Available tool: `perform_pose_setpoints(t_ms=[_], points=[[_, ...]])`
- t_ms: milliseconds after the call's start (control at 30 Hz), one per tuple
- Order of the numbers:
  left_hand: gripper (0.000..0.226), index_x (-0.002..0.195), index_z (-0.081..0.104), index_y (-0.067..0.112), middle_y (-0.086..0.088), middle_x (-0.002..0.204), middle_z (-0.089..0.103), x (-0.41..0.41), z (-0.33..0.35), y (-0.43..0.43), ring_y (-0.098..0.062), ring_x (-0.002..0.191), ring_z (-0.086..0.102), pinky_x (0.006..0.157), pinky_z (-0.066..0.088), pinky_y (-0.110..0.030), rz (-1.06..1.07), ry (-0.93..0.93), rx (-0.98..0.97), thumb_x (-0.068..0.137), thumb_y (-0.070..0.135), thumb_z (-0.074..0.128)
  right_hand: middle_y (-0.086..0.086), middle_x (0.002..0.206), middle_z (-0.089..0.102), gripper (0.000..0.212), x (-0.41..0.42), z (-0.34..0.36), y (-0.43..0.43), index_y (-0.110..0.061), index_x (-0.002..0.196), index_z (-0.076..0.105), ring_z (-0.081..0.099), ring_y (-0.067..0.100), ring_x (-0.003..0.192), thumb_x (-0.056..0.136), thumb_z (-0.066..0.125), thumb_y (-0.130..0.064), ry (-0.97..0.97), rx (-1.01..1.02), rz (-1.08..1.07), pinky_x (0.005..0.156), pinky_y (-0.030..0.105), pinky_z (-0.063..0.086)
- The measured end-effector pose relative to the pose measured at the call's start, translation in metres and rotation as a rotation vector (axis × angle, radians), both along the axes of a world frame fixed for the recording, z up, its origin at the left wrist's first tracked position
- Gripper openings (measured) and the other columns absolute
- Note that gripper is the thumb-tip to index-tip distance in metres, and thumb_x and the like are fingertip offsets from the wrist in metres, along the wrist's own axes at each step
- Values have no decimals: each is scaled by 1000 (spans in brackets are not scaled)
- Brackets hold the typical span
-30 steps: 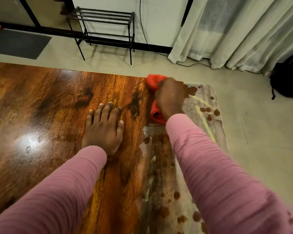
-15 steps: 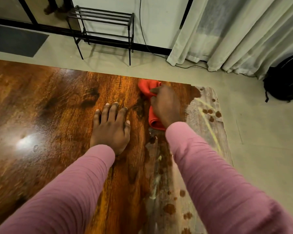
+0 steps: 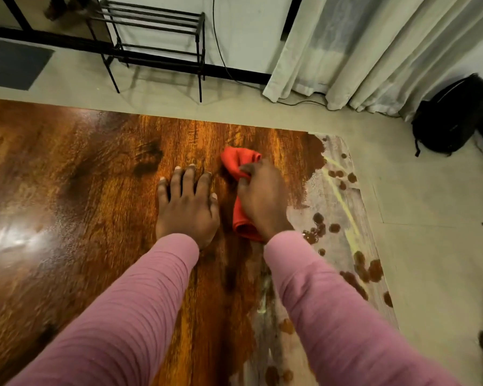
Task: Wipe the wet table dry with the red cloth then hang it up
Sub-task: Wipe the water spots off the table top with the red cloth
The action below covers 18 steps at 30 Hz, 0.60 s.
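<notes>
Gripping red cloth (image 3: 241, 160), right hand (image 3: 262, 199) hides its middle; left hand (image 3: 186, 210) flat on table (image 3: 67, 190).

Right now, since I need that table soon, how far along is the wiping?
Partway, I'd judge. Done: the table left of the hands shows even, glossy wood. In hand: the right hand grips the bunched red cloth against the top, left hand flat beside it. Left: the hazy, blotched strip along the right edge looks wet, and the cloth is not yet hung.

R hand (image 3: 264, 200) gripping red cloth (image 3: 239, 162) on wet table (image 3: 95, 190), L hand (image 3: 186, 207) flat alongside.
</notes>
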State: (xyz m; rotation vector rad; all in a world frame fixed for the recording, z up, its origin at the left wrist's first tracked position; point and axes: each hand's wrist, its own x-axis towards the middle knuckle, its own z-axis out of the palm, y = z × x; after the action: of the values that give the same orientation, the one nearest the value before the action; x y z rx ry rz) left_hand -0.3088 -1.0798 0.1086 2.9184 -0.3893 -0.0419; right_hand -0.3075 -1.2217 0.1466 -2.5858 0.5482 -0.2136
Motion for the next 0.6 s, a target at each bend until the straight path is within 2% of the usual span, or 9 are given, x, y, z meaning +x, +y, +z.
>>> perform_pose_setpoints(t_ms=[100,167,233,267,367,433,533,600], points=[[54,148,28,25,-7,159,19,0,0,0,-29,148,8,119,5,-51,-6,-2,-14,97,41,22,1,115,61,28,-16,-4,-5,-21,113,67,57,21,99,87,59,-15,-59,-131,29,81,36,52],[53,148,28,24,-7,159,20,1,0,1,-29,148,9,119,4,-51,-8,-7,-32,97,41,22,1,114,61,28,-21,-5,-28,-21,111,67,58,20,96,87,57,-12,-25,-149,-97,81,36,52],[53,148,28,24,-7,159,20,1,-1,1,-30,147,9,119,4,-52,-13,-7,-43,97,41,21,2,108,65,28,-29,-3,-49,-20,107,69,58,17,84,86,56,-8,-18,-156,-261,73,29,48],[53,148,28,24,-7,159,21,1,-1,1,-30,147,9,119,5,-52,-14,-9,-45,97,41,22,4,104,67,28,-33,-1,-55,-19,105,70,59,19,82,85,55,-6,-9,-172,-312,70,29,47],[54,147,28,24,-8,158,21,1,-2,0,-31,147,10,118,5,-53,-8,-12,-42,96,41,22,10,96,67,25,-31,3,-47,-13,99,69,61,32,88,79,57,-5,12,-175,-360,76,41,53],[55,147,29,24,-8,158,22,1,-4,1,-31,147,11,118,6,-53,-4,-18,-39,96,41,21,8,100,66,25,-26,4,-28,-13,102,67,60,32,91,79,58,-7,23,-144,-295,80,45,54],[55,146,31,23,-9,157,25,2,-5,0,-32,147,13,118,7,-54,4,-23,-39,95,41,22,4,111,60,33,-35,-2,12,-19,114,64,55,28,97,82,58,-13,24,-180,-45,81,41,52],[55,145,31,23,-9,157,25,2,-5,0,-32,146,13,118,7,-54,-1,-24,-42,94,41,23,4,111,58,34,-49,-5,25,-20,114,66,52,29,100,82,57,-15,-6,-228,63,77,39,49]])
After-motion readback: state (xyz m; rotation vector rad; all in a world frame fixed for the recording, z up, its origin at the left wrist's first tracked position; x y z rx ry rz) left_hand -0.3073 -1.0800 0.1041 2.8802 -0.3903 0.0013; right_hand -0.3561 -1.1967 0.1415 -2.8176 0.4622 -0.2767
